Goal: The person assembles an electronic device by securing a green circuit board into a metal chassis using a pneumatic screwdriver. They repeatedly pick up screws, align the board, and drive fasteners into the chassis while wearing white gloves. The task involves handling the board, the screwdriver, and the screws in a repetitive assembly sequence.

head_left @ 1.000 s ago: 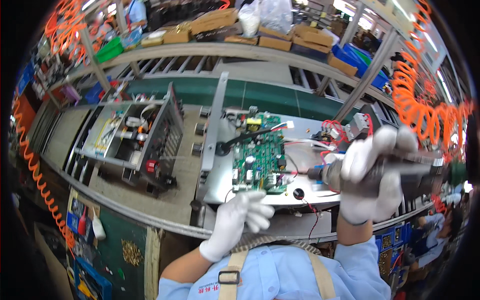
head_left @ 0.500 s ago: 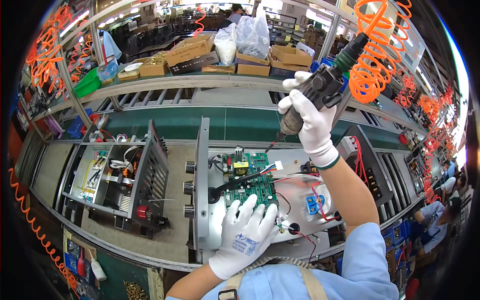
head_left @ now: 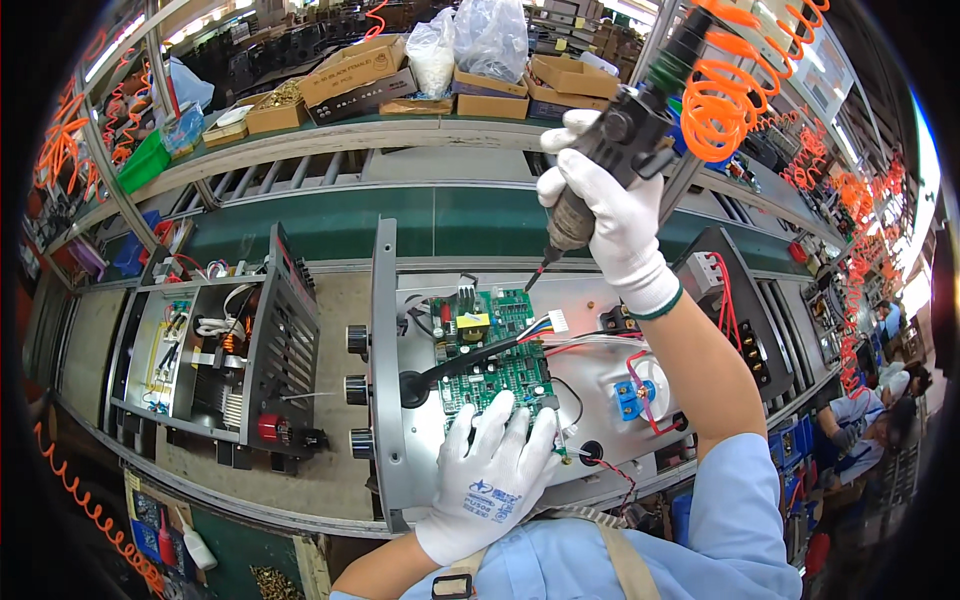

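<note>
Swinging away from the right side since a second ago, my right hand (head_left: 618, 215) is now holding the power screwdriver (head_left: 625, 120) over the far right corner of the green circuit board (head_left: 515, 375), while my left hand (head_left: 492, 465) is lying farther onto the board's near end. My right fingers are wrapping round the driver's body, pressed firmly against it; my left fingers are spreading slightly, bent a little, and pinching nothing. The board itself is lying on the silver metal chassis plate (head_left: 600, 420), just right of the grey front panel (head_left: 386, 300) with its knobs (head_left: 357, 390).

My bit (head_left: 537, 274) is pointing at that corner, though I am not managing to see whether its tip is touching a screw. To be working well here, I should be bringing the driver square to the board, as it is appearing to lean, and pressing straight along the bit so it isn't slipping onto the parts. My left hand should be steadying lightly, not bearing down on components. The white plug (head_left: 559, 322) on the black cable (head_left: 465, 365) is sitting near the bit, so I should be keeping its coloured wires clear.
</note>
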Demonstrator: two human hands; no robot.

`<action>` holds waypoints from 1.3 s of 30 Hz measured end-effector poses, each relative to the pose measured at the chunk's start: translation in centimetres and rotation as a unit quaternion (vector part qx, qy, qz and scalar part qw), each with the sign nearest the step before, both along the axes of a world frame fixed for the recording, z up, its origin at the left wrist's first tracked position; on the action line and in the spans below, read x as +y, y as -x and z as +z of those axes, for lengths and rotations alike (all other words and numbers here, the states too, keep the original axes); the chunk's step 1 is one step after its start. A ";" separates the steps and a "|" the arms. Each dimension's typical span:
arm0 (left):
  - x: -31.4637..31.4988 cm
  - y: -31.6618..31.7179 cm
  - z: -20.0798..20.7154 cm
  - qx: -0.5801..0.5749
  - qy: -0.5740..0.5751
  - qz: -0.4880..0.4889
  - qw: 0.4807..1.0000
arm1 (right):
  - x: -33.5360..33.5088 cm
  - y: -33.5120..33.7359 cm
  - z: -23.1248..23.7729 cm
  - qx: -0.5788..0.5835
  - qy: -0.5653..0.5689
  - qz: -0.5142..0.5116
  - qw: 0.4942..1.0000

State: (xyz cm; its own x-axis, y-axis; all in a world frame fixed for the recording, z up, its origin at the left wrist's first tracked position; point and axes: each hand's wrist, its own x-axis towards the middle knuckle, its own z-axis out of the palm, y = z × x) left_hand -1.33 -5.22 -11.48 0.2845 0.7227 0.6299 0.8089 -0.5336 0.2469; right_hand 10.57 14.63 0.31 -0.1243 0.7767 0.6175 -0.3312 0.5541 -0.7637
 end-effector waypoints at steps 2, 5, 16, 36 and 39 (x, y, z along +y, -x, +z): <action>0.0 -0.1 0.1 0.001 0.000 -0.002 1.000 | 0.6 0.4 0.1 -0.006 0.016 0.020 1.000; 0.1 -0.2 -0.1 0.000 0.003 -0.004 1.000 | 1.1 0.9 0.6 -0.045 0.019 0.012 0.999; 0.0 -0.7 0.1 -0.003 -0.014 0.001 1.000 | -0.1 -0.6 1.7 0.002 -0.041 0.012 0.999; -1.2 -3.3 -0.2 0.070 -0.008 0.065 0.995 | -36.2 -29.5 -15.7 0.192 0.298 -0.300 0.886; -1.9 -3.1 0.7 0.113 0.026 0.073 0.991 | -36.4 -31.6 -24.6 0.003 0.436 -0.364 0.823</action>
